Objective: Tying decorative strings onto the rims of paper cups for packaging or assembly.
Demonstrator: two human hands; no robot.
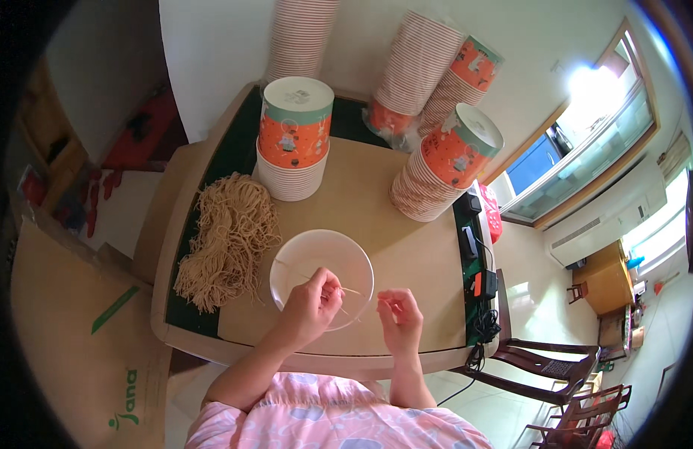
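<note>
A round white paper tub (321, 247) stands on the table in front of me with its mouth up. My left hand (314, 303) is over its near side, fingers closed in a pinch on a thin beige cord (351, 290), whose short end sticks out to the right. More thin strands show at the tub's wall and near its rim. To the right of the tub, my right hand (401, 318) is raised with thumb and fingertips pressed together; what they hold is too small to make out. A heap of beige cords (230, 236) lies left of the tub.
Behind the tub stand stacks of upturned orange and green paper tubs (295, 138) (457, 153). Taller bagged stacks (417, 63) lean by the wall. Power strips and black cables (481, 284) line the table's right edge. A cardboard box (84, 322) is at the left, wooden chairs (548, 363) at the right.
</note>
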